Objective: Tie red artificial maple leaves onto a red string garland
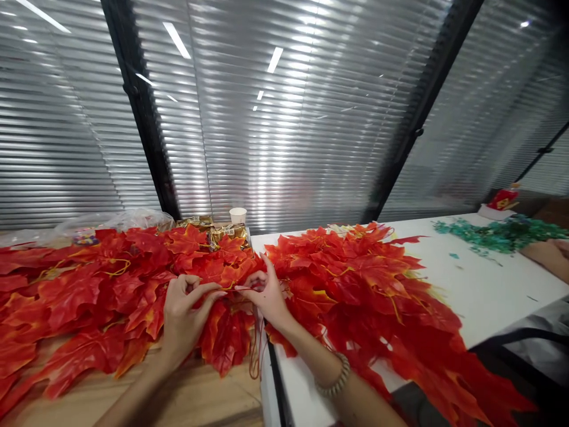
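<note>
In the head view, my left hand (184, 314) and my right hand (267, 296) meet at the middle, thumbs and forefingers pinched. Between the fingertips runs a thin yellow leaf stem (228, 289), with reddish cord at my right fingers. A loop of that thin red-brown cord (254, 356) hangs below over the table edge. One red artificial maple leaf (226, 338) droops beneath my hands. Red and orange maple leaves lie in a heap on the left (75, 296) and another on the right (355, 279). My right wrist wears a beaded bracelet (335, 376).
A wooden table (222, 397) adjoins a white table (480, 273). Gold packets (227, 236), a paper cup (238, 215) and clear plastic bags (120, 220) stand behind the leaves. Green foliage (507, 232) and another person's arm (546, 256) are at the right. Glass with blinds closes off the back.
</note>
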